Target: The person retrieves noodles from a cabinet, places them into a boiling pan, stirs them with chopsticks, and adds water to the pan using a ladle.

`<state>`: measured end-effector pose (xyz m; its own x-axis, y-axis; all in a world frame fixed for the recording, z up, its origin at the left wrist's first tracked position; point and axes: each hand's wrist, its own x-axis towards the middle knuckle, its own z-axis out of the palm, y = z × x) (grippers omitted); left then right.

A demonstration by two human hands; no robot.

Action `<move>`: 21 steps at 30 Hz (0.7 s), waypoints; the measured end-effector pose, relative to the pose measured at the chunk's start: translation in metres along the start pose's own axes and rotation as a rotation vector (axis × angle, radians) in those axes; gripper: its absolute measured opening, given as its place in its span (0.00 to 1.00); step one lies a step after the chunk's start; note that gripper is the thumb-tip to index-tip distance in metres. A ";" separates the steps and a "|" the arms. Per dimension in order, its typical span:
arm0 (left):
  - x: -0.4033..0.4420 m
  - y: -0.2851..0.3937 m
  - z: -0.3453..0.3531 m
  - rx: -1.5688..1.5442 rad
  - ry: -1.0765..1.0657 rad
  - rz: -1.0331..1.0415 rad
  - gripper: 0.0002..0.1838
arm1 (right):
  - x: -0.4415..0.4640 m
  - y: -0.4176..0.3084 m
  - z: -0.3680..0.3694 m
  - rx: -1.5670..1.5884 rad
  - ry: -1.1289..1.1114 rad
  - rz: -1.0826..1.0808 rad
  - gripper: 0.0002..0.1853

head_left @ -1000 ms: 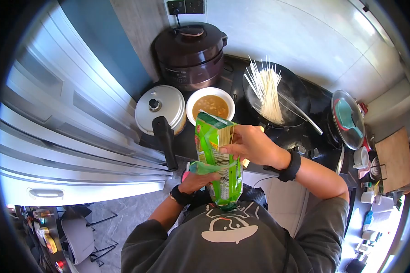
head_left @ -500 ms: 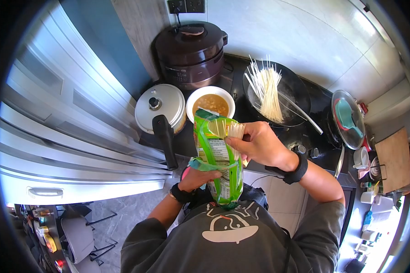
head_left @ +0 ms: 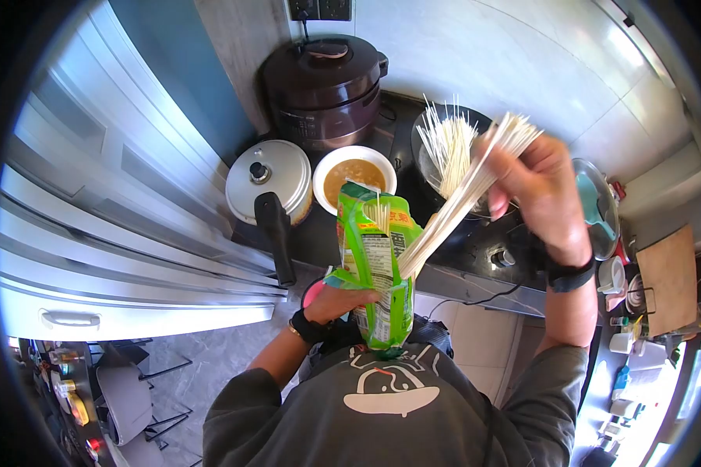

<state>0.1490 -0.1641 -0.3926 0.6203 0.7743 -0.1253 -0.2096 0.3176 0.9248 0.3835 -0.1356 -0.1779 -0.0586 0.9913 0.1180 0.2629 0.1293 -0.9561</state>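
Observation:
My left hand [head_left: 336, 302] grips the green noodle packet [head_left: 378, 265] near its lower part, in front of my chest. A few noodles show at its open top. High at the right, my right hand [head_left: 536, 183] pinches a bundle of dry noodles [head_left: 456, 214], slanting down so that its lower end is beside the packet. Behind that hand, more dry noodles [head_left: 448, 148] stand fanned out in the black wok [head_left: 422, 159], which is partly hidden. Behind the packet sits a white bowl [head_left: 321, 180] of brown soup.
A silver pressure cooker [head_left: 284, 167] with a black handle stands left of the bowl, a dark electric cooker [head_left: 323, 93] behind. To the right are a glass lid with a turquoise utensil [head_left: 588, 194], stove knobs [head_left: 502, 258] and a wooden board [head_left: 666, 280].
My right hand has pulled a bundle of noodles out of the packet and moved up and to the right, in front of the wok. My left hand still holds the packet in nearly the same place.

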 end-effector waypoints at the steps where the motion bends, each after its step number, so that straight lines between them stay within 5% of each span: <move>1: 0.001 0.000 0.000 0.012 0.004 0.000 0.19 | 0.004 -0.002 -0.008 0.010 0.035 -0.040 0.10; 9: 0.002 0.011 0.005 0.128 0.102 -0.321 0.20 | 0.065 0.019 -0.129 -0.053 0.345 -0.188 0.13; 11: 0.001 -0.004 0.001 0.131 0.123 -0.315 0.19 | 0.083 0.042 -0.143 -0.115 0.414 -0.142 0.14; 13: 0.002 -0.034 -0.011 -0.088 0.073 -0.062 0.19 | 0.104 0.079 -0.157 -0.306 0.422 -0.071 0.15; 16: -0.001 -0.031 -0.009 -0.038 0.120 -0.080 0.18 | 0.127 0.135 -0.156 -0.623 0.357 0.045 0.16; 19: -0.004 -0.041 -0.019 0.079 0.191 -0.139 0.16 | 0.138 0.185 -0.140 -0.598 0.277 0.143 0.18; 21: -0.005 -0.044 -0.019 0.012 0.197 -0.158 0.16 | 0.141 0.203 -0.135 -0.580 0.166 0.390 0.19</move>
<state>0.1403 -0.1717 -0.4400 0.4851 0.8077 -0.3350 -0.1124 0.4375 0.8922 0.5589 0.0337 -0.3188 0.2792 0.9528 -0.1192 0.7070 -0.2880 -0.6459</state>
